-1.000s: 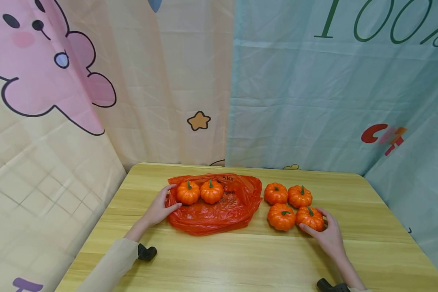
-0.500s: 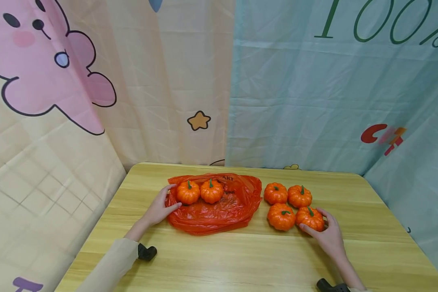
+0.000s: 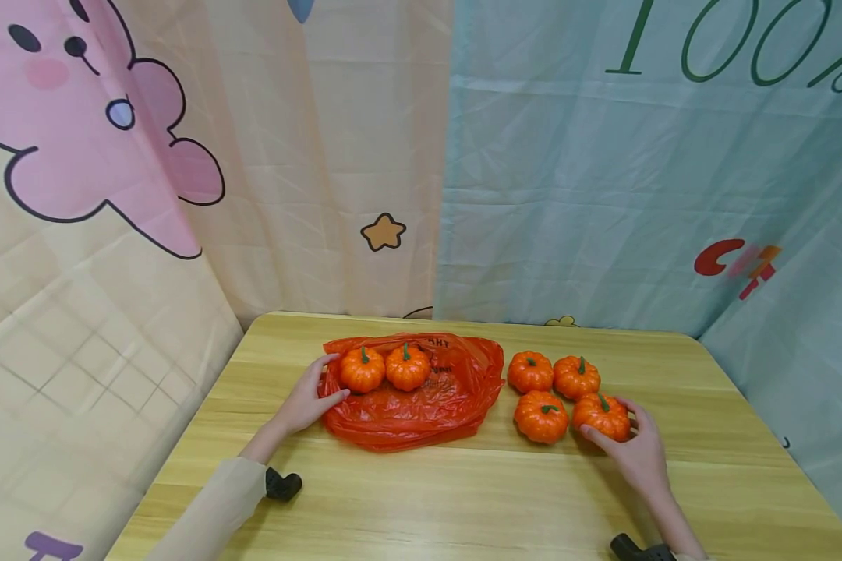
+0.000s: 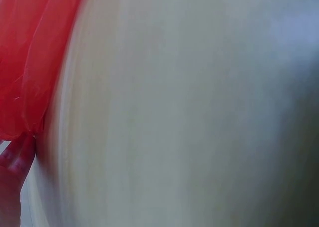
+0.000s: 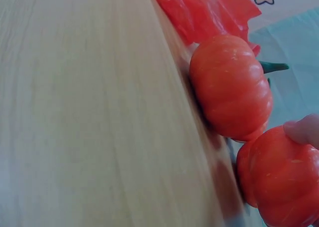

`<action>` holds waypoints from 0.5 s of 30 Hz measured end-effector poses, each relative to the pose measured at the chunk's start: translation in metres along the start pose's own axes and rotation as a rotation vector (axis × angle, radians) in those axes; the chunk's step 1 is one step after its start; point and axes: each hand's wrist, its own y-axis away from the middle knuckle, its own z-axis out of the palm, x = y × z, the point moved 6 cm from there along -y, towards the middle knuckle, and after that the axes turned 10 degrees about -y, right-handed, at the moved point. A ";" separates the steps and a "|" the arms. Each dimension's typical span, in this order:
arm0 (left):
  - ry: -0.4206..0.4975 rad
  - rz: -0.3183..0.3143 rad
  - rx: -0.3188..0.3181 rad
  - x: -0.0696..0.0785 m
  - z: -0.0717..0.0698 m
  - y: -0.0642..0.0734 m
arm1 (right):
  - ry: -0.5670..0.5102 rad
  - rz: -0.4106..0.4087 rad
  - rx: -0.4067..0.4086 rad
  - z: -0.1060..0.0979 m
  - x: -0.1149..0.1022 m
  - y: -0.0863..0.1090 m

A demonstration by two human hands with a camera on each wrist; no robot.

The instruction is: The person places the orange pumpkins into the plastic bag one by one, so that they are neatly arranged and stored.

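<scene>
A thin red plastic bag (image 3: 421, 417) lies spread on the table, with two small orange pumpkins (image 3: 362, 370) on its left part. My left hand (image 3: 309, 396) holds the bag's left edge; its thumb (image 4: 19, 157) meets the red plastic in the left wrist view. Right of the bag, several small pumpkins with green stems form a cluster. My right hand (image 3: 638, 452) grips the front right pumpkin (image 3: 601, 415), thumb on its near side and fingers round its right side. A neighbouring pumpkin (image 5: 230, 87) sits to its left, near the bag.
The light wooden table (image 3: 421, 506) bears everything. Patterned curtains (image 3: 323, 156) hang close behind its back edge and along both sides. Black straps with camera mounts (image 3: 283, 485) sit on both wrists.
My right hand has shifted slightly right and up with the front right pumpkin, widening the gap to the pumpkin on its left. My left hand and the bag have stayed put.
</scene>
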 end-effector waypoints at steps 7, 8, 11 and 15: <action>0.016 -0.005 -0.004 0.001 0.000 0.001 | -0.029 -0.052 0.047 -0.006 -0.014 0.002; 0.017 -0.006 -0.004 0.001 -0.001 0.000 | -0.027 -0.060 0.056 -0.006 -0.016 0.002; 0.013 0.001 0.000 0.000 -0.001 0.000 | -0.029 -0.083 0.071 -0.007 -0.022 0.002; 0.025 0.006 0.003 -0.001 -0.001 -0.001 | -0.051 -0.114 0.085 -0.006 -0.031 0.002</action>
